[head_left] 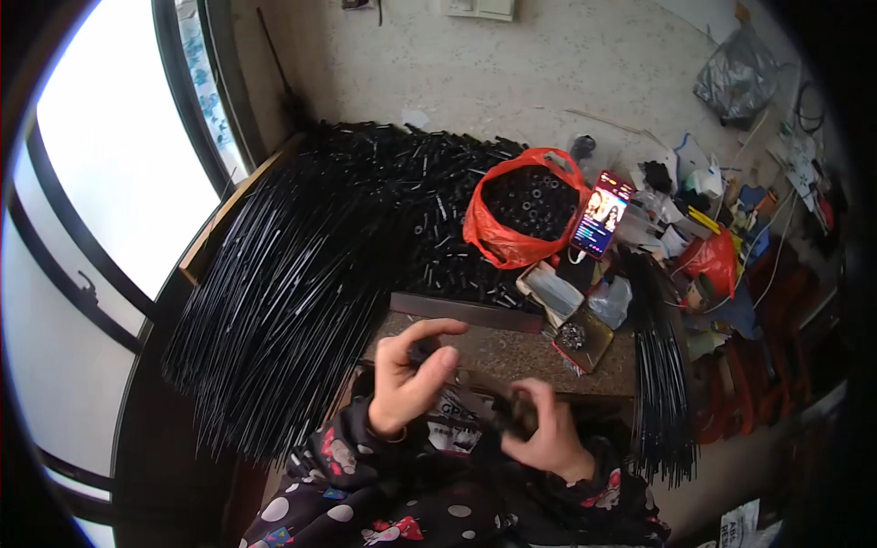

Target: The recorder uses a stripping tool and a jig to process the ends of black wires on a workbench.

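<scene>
My left hand [408, 376] is raised before the table's front edge, its index finger stretched out and its thumb apart from it. A small dark patch shows between them; I cannot tell whether it is a thing in the hand. Lower and to the right, my right hand [554, 435] curls its fingers and thumb around something dark and blurred that I cannot make out. On the far side of both hands lies a dark flat bar [466, 311] along the front of a heap of short black tube-like pieces [438, 201].
Long thin black rods [265, 292] hang over the table at left, with another bundle [660, 384] at right. A red plastic bag [493, 239] holds black ring-like parts. Beside it stand a lit phone [603, 215] and a small tray [594, 340] with metal bits. Clutter covers the far right.
</scene>
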`<state>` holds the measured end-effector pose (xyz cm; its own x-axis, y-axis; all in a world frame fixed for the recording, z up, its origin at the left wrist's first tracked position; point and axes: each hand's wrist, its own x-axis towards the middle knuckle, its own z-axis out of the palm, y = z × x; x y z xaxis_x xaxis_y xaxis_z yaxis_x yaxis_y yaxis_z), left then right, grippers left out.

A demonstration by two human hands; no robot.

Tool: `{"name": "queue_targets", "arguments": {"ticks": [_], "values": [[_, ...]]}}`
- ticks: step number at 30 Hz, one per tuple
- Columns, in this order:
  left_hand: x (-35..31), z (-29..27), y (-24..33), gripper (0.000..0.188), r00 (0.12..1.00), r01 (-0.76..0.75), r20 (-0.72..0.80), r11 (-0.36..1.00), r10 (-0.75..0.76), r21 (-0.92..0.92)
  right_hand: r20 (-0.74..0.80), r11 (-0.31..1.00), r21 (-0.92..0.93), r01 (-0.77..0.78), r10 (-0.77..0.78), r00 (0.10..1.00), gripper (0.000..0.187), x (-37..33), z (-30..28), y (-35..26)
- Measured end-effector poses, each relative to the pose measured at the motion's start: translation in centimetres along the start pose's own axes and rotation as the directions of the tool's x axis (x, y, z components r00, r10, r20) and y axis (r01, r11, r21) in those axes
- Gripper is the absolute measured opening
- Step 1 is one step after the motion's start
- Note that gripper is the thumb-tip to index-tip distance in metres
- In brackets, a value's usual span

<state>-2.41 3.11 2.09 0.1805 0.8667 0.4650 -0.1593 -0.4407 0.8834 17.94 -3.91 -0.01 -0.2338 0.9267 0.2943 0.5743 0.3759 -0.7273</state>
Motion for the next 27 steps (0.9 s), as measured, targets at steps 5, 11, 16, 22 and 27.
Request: {"name": "queue_targets", "arguments": {"ticks": [5, 11, 16, 22, 27], "values": [[0.0, -0.2, 0.4, 0.036, 0.992, -0.011, -0.125, 0.992, -0.005, -0.126, 0.174, 0.991, -0.023, 0.133, -0.127, 0.977, 0.030, -0.8, -1.2, -0.7], [0.4, 0.1, 0.3, 0.041, 0.997, 0.016, 0.079, 0.998, -0.021, 0.060, 0.679, 0.630, 0.467, -0.621, 0.194, 0.708, 0.024, -0.5, 1.8, 0.1], [0.3, -0.7, -0.4, 0.056, 0.994, -0.105, 0.045, 0.987, 0.101, 0.120, -0.194, 0.842, -0.511, 0.174, -0.311, 0.930, 0.049, 0.3, -0.2, -0.3], [0.1, -1.2, -0.9, 0.057, 0.980, -0.125, 0.159, 0.992, 0.123, 0.002, 0.823, 0.218, 0.524, -0.823, 0.121, 0.555, 0.035, -2.2, -0.5, 0.1], [0.1, -0.6, -1.0, 0.058, 0.985, -0.125, 0.129, 0.989, 0.114, 0.080, 0.706, 0.664, 0.427, -0.614, 0.179, 0.685, 0.042, -0.5, 1.5, 0.6]]}}
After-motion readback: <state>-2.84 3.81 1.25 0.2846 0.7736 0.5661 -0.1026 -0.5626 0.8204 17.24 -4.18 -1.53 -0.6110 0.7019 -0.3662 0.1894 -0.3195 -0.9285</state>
